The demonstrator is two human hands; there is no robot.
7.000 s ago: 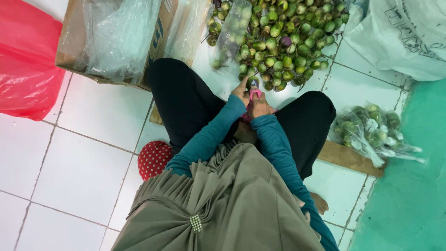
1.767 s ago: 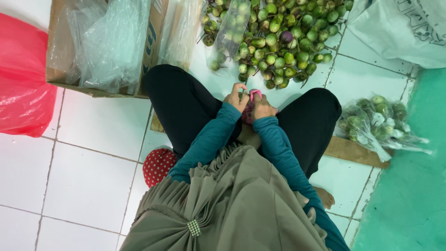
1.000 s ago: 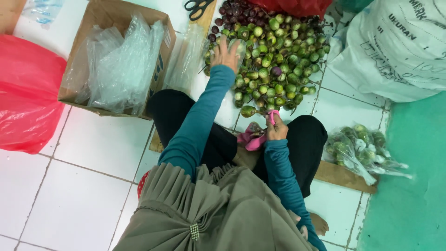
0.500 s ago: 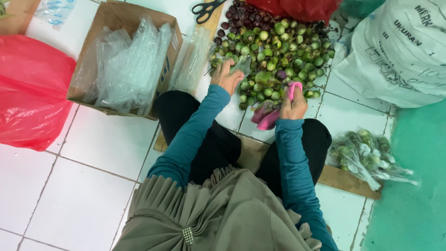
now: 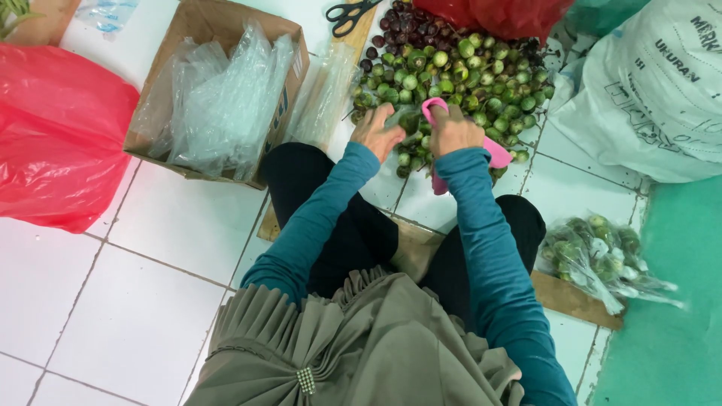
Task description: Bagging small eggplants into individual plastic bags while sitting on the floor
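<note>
Your left hand (image 5: 378, 131) lies with fingers loose on the near edge of the fruit pile (image 5: 451, 83) on the floor. Your right hand (image 5: 453, 131) is clenched around pink scissors (image 5: 496, 154) at that same edge — touching the fruit.

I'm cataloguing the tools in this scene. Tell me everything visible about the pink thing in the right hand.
The pink tool looks like smooth plastic, bent into a loop above the right hand, with ends poking out below the wrist. The right hand's fingers wrap its middle, hiding its full shape. It hangs at the near edge of the pile of small green fruits; what kind of tool it is cannot be told.
</note>
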